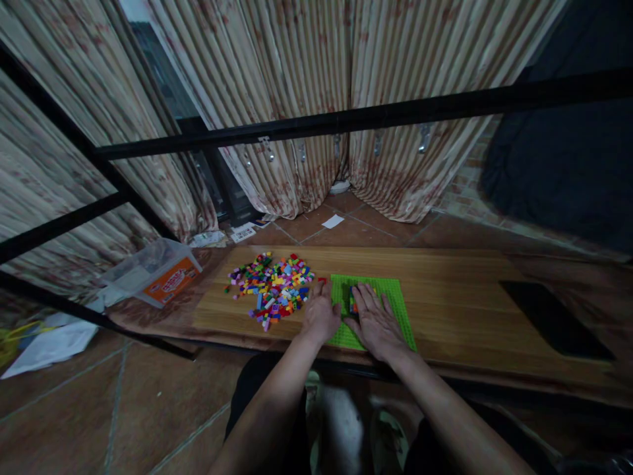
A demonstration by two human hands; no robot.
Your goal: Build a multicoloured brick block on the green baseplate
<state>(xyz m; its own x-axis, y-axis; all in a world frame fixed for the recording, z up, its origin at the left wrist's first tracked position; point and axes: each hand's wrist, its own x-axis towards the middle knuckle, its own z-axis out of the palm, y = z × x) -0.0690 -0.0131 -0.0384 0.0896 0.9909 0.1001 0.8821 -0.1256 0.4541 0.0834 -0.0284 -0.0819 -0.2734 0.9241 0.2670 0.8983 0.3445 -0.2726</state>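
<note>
A square green baseplate (pixel 395 297) with studs lies on the wooden board. My right hand (pixel 374 322) rests palm down over it, fingers stretched out, covering most of a small group of coloured bricks (pixel 353 301) on the plate. My left hand (pixel 320 315) is at the plate's left edge, fingers reaching forward and thumb apart, with nothing visible held. Just beyond its fingertips shows a red brick (pixel 322 280); whether they touch it I cannot tell. Left of that hand spreads a loose pile of many-coloured toy bricks (pixel 277 285).
A clear plastic box (pixel 148 264) with an orange label stands left of the wooden board (pixel 455 284). On the right lies a flat black rectangular object (pixel 554 316). A black metal bar (pixel 316 124) crosses before striped curtains (pixel 297 66). Paper (pixel 333 221) lies on the tiled floor.
</note>
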